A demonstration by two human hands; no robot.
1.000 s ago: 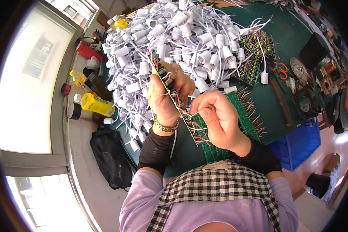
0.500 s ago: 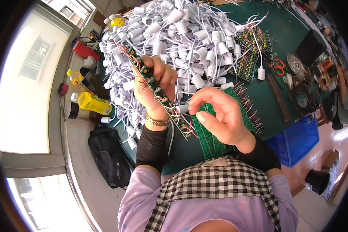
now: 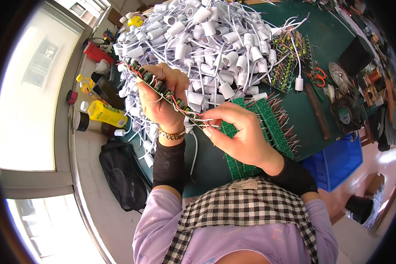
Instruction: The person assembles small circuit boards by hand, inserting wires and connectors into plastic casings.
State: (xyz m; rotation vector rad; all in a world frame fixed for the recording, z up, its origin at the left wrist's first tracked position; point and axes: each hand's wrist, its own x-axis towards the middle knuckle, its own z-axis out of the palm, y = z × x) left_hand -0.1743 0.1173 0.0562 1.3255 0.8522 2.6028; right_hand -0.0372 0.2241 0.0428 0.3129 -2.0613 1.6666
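My left hand (image 3: 163, 99) grips a long narrow circuit board strip (image 3: 156, 86) with small components and red and white wires, held slanting from upper left to lower right. My right hand (image 3: 237, 132) pinches the thin wires at the strip's lower end between thumb and fingers. Under the right hand lie green circuit boards (image 3: 268, 119) with red wire leads on the dark green table (image 3: 325, 39). Behind both hands sits a big heap of white lamp sockets with white cables (image 3: 207, 35).
A yellow bottle (image 3: 105, 113), a red container (image 3: 97, 53) and other small bottles stand at the table's left edge. A black bag (image 3: 123, 176) lies on the floor. Scissors with orange handles (image 3: 317, 77), a board with LEDs (image 3: 288, 61), a fan (image 3: 345, 115) and a blue bin (image 3: 339, 160) are on the right.
The strip has been lifted and swung so its upper end points further left. My right hand has moved from the green boards up to the wires at the strip's lower end.
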